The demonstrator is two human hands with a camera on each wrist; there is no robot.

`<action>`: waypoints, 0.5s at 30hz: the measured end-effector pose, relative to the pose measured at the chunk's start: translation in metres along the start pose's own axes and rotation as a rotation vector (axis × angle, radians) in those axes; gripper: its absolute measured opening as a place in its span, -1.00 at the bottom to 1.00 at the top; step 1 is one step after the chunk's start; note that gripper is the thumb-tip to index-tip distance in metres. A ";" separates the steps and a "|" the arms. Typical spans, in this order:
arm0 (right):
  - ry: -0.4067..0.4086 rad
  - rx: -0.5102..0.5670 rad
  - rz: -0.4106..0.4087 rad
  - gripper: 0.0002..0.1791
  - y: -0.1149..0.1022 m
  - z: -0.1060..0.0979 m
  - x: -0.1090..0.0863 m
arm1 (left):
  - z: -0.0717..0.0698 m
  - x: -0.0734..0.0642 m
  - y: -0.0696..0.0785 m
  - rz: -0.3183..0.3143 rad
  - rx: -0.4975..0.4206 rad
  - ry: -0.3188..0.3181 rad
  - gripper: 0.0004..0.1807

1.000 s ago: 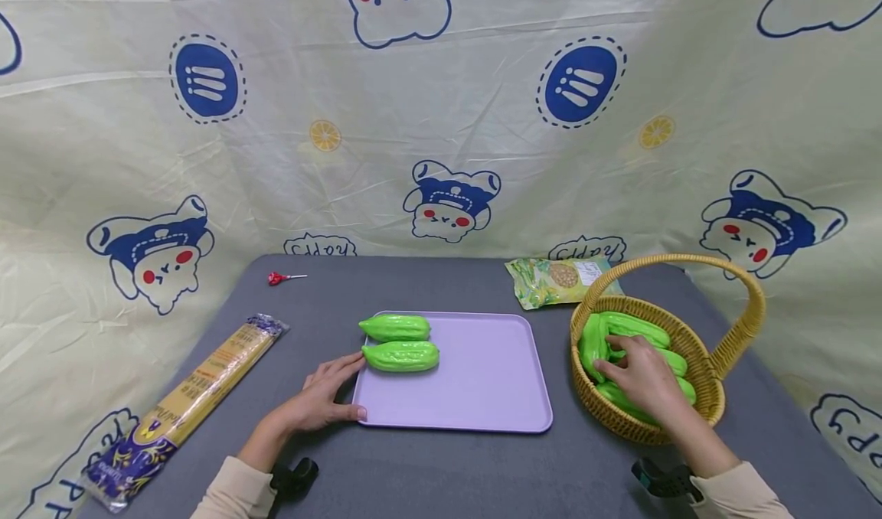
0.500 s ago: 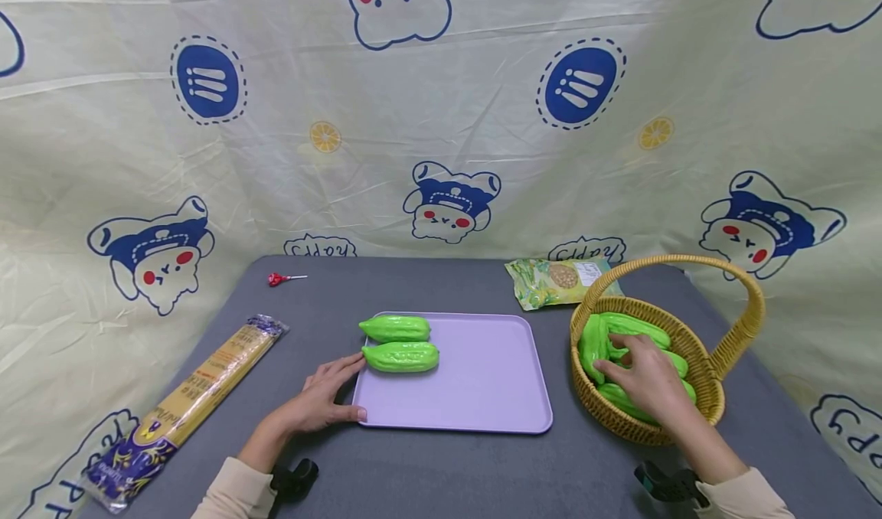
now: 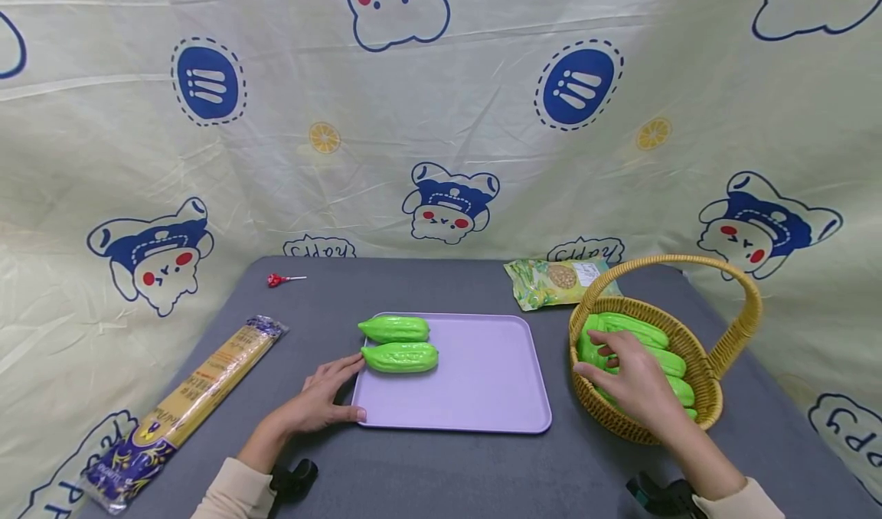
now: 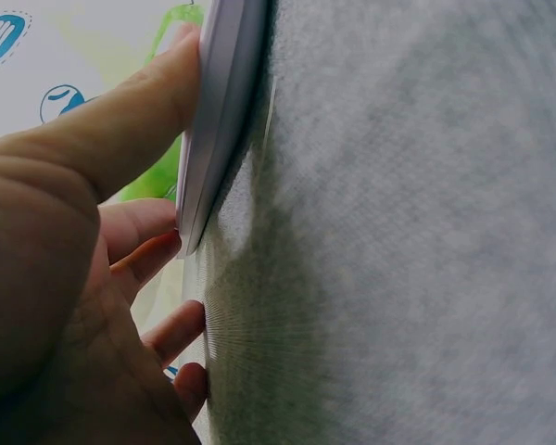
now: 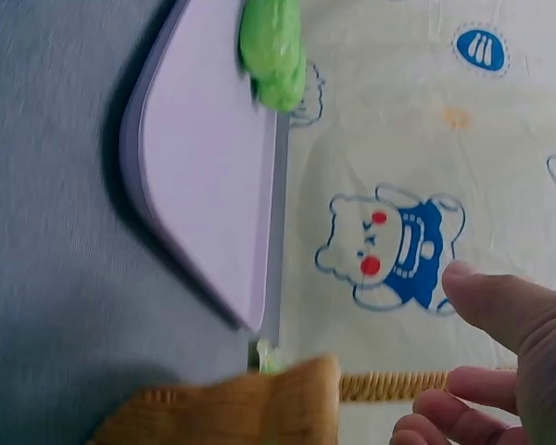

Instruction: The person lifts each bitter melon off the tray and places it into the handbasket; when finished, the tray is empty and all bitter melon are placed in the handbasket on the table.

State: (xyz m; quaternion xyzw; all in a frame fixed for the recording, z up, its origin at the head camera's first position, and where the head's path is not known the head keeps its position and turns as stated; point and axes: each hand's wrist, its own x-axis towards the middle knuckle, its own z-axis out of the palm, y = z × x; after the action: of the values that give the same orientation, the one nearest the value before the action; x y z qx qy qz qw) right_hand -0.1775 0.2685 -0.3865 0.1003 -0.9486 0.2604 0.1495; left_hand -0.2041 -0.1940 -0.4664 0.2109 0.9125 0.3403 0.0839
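A lilac tray (image 3: 489,381) lies mid-table with two green, pointed bitter melons (image 3: 400,357) along its left side. My left hand (image 3: 320,400) rests at the tray's left edge, fingers fairly straight; in the left wrist view the thumb (image 4: 144,116) touches the tray rim (image 4: 224,111). Several more bitter melons (image 3: 634,326) fill a wicker basket (image 3: 699,362) on the right. Over the basket's left part hovers my right hand (image 3: 637,381), partly covering the melons. In the right wrist view its thumb (image 5: 500,301) and fingers are spread apart with nothing between them.
The basket's tall arched handle (image 3: 747,312) rises behind and right of my right hand. A green-yellow packet (image 3: 551,285) lies at the back beside the basket. On the left are a long pasta packet (image 3: 186,412) and a small red-handled tool (image 3: 277,280).
My right hand has shifted slightly left over the basket, toward its rim, and its thumb and fingers have spread from the melons. My left hand and the tray have stayed put.
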 end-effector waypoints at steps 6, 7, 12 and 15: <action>0.016 0.007 -0.067 -0.41 -0.016 0.014 -0.001 | 0.000 0.000 -0.001 0.000 0.003 0.000 -0.05; 0.016 0.008 -0.078 -0.41 -0.019 0.017 -0.001 | 0.000 0.000 -0.001 0.001 0.002 0.000 -0.05; 0.008 0.024 -0.127 -0.42 -0.033 0.032 -0.001 | 0.000 0.000 -0.001 0.006 0.001 0.002 -0.05; 0.005 0.040 -0.158 -0.44 -0.040 0.043 -0.001 | 0.000 0.000 -0.001 0.007 -0.001 0.002 -0.05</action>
State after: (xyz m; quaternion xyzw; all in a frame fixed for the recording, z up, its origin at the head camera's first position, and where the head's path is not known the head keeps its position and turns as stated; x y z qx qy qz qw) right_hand -0.1760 0.2123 -0.4030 0.1771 -0.9319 0.2672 0.1699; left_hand -0.2040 -0.1949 -0.4668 0.2137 0.9117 0.3411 0.0821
